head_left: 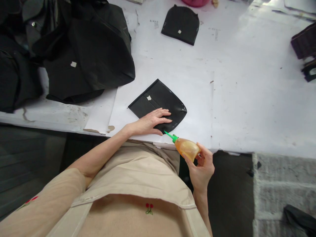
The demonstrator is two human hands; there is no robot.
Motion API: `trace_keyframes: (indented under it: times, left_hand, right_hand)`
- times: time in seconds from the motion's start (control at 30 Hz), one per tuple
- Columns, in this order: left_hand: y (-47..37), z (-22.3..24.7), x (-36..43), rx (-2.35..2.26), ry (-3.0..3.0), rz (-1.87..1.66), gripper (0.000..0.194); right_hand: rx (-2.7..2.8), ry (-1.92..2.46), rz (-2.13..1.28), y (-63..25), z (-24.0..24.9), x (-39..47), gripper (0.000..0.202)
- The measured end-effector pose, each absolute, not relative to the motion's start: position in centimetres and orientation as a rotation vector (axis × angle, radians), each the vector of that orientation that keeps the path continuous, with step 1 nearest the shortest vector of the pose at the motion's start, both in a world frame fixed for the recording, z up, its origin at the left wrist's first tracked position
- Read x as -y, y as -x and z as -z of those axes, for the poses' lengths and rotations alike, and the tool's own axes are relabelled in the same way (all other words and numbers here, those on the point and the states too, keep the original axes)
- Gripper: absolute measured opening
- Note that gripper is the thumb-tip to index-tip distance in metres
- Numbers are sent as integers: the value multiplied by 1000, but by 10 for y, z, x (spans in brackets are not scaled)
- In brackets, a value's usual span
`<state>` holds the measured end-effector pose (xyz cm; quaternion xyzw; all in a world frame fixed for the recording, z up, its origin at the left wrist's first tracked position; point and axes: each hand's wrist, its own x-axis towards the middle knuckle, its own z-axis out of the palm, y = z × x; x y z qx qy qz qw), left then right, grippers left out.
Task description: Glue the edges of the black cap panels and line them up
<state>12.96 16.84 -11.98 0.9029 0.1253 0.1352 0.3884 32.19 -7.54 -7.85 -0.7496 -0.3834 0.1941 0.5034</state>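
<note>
From my remote seat, I see the black panel (172, 98) mid-view on the bench (247, 105). My left hand (154, 121), fingers slightly apart, lies flat across it from eight o'clock, I judge to stop it sliding. My right hand (202, 163) is clamped around the squeeze bottle (189, 149) at the panel's five o'clock, tilted so the green nozzle (170, 134) meets the near edge; whether it touches, I can't tell. The panel looks smooth and leathery, straight-edged at ten, curved at three; the bottle is rounded, translucent amber. A black pile (98, 49), softly slumped, sits toward ten.
</note>
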Motion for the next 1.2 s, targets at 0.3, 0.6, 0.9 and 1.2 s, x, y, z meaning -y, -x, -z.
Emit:
trace_keyframes:
  times: [0.3,0.6,0.9,1.2]
  left_hand:
    - [-130,120,-170,-320,-2284,-346,63]
    - [-131,114,-168,-360,-2280,-315,61]
    - [-133,114,-166,-397,-2307,-309,61]
    - [-151,110,-157,-577,-2463,-296,58]
  right_hand:
    - [877,1831,-454,-319,81,70,51]
    - [882,1830,-463,-323,76,79,52]
    - [948,1848,-371,-319,73,80,52]
    - [275,1625,-659,-330,73,70,51]
